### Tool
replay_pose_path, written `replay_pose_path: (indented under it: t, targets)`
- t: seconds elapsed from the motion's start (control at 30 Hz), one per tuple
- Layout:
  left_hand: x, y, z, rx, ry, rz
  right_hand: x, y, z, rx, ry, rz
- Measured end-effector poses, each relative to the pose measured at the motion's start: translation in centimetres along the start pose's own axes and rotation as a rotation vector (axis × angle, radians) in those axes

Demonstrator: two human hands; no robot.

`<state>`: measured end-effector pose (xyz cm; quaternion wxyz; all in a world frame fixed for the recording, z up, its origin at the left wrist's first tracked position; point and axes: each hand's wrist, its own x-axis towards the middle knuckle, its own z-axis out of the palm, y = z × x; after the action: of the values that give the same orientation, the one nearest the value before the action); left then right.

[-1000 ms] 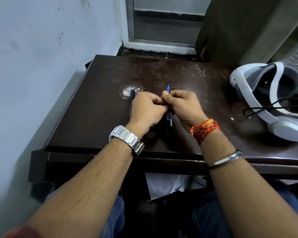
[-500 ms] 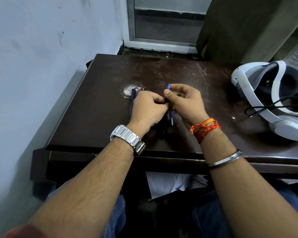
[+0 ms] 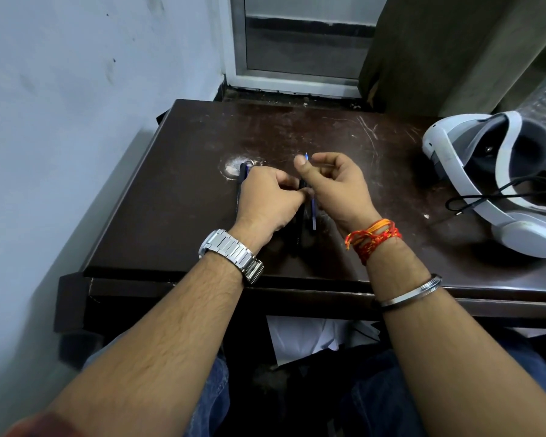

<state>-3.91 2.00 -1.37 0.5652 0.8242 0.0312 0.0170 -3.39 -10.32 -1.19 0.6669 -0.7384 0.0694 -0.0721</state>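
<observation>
The right hand (image 3: 338,187) is raised just above the scratched dark brown wooden table (image 3: 297,127), with its thumb and forefinger pinching a thin blue pen refill (image 3: 313,217) near the upper end. The refill's fine tip pokes up beside the thumbnail. Its lower end hangs out below the palm, close over the tabletop, and the other fingers curl loosely inward.

The left hand (image 3: 271,200) sits just beside it with knuckles up and fingers clenched round a slim black pen barrel (image 3: 300,225). The barrel runs back toward the person between the two wrists. The grip is mostly hidden under the fingers, so it may be a pinch rather than a full fist. The barrel lies just left of the refill, almost parallel to it.

A second dark pen with a blue cap end (image 3: 238,197) lies flat on the table at the outer side of the left hand, near a pale worn patch in the finish. A white and grey headset with a curved strap (image 3: 511,234) rests on the right part of the table, well apart from the hands.

A steel link watch (image 3: 230,250) is on the left wrist. A red and orange thread (image 3: 372,238) and a plain metal bangle (image 3: 407,291) are on the right.
</observation>
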Motion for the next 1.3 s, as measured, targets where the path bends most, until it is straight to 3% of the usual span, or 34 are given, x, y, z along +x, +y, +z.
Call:
replay_pose_path:
  t: [0.2, 0.33, 0.47, 0.57, 0.7, 0.83, 0.97, 1.1, 1.23, 1.3]
  targets:
    - [0.04, 0.04, 0.06, -0.007, -0.010, -0.006, 0.25, -0.03, 0.09, 0.069, 0.025, 0.035]
    - [0.00, -0.04, 0.14, 0.009, -0.009, 0.000, 0.02, 0.17, 0.03, -0.049, 0.007, -0.007]
    - [0.03, 0.02, 0.06, -0.003, -0.016, -0.011, 0.21, 0.00, 0.12, 0.078, 0.008, 0.038]
    - [-0.04, 0.07, 0.00, 0.012, -0.009, 0.006, 0.13, 0.27, 0.10, -0.039, -0.001, -0.011]
    - [-0.20, 0.19, 0.01, 0.002, -0.013, -0.004, 0.25, 0.15, 0.15, 0.077, -0.012, 0.027]
    - [-0.22, 0.18, 0.00, 0.027, -0.001, 0.022, 0.09, 0.25, 0.16, -0.038, -0.005, -0.017]
    - [-0.08, 0.06, 0.02, 0.015, -0.006, 0.015, 0.30, -0.01, 0.12, 0.094, -0.013, 0.054]
    - [-0.06, -0.02, 0.08, 0.028, 0.000, 0.028, 0.08, 0.30, 0.04, -0.059, -0.021, -0.019]
    - [-0.02, -0.12, 0.12, 0.003, -0.011, 0.001, 0.34, 0.05, 0.15, 0.076, -0.039, 0.063]
    - [0.03, -0.09, 0.09, 0.011, -0.011, 0.009, 0.36, 0.24, 0.22, 0.012, -0.024, 0.063]
